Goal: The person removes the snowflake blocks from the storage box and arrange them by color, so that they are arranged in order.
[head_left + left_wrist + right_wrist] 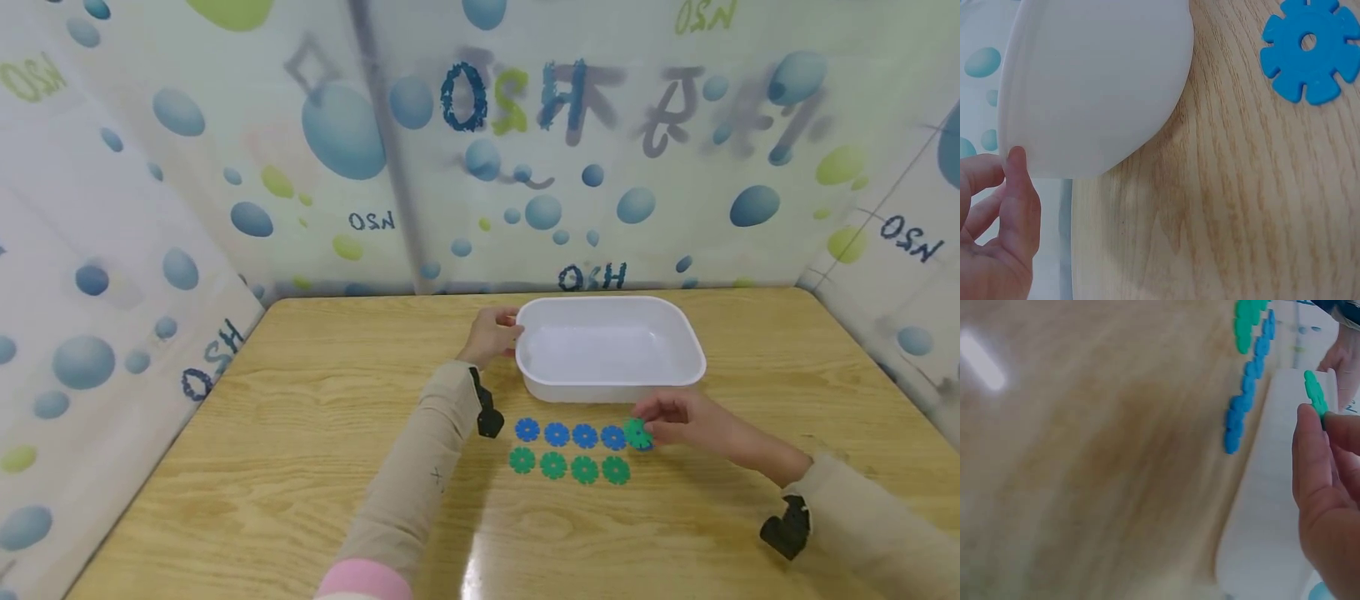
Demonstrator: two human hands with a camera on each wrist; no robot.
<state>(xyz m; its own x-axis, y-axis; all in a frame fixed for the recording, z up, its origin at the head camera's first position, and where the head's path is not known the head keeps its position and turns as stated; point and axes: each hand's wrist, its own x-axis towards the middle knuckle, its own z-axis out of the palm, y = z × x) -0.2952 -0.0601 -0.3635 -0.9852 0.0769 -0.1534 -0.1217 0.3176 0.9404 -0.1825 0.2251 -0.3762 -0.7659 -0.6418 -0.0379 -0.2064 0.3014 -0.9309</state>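
My left hand (491,335) is at the left end of a white plastic tub (611,392). In the left wrist view its thumb and fingers (1017,194) pinch the tub's rim. Just in front of the tub, my right hand (693,422) pinches a green notched disc (637,433) between thumb and fingertips. That disc (1315,394) is tilted nearly edge-on in the right wrist view. In the head view it overlaps the rightmost blue disc, mostly hiding it. A row of blue notched discs (557,434) lies on the table, with a row of green ones (553,465) nearer me.
The wooden table (300,467) reaches back to a wall sheet (420,208) printed with blue and green drops. The tub stands near the table's far edge, with no objects showing inside it. A dark wrist camera (787,527) sits on my right sleeve.
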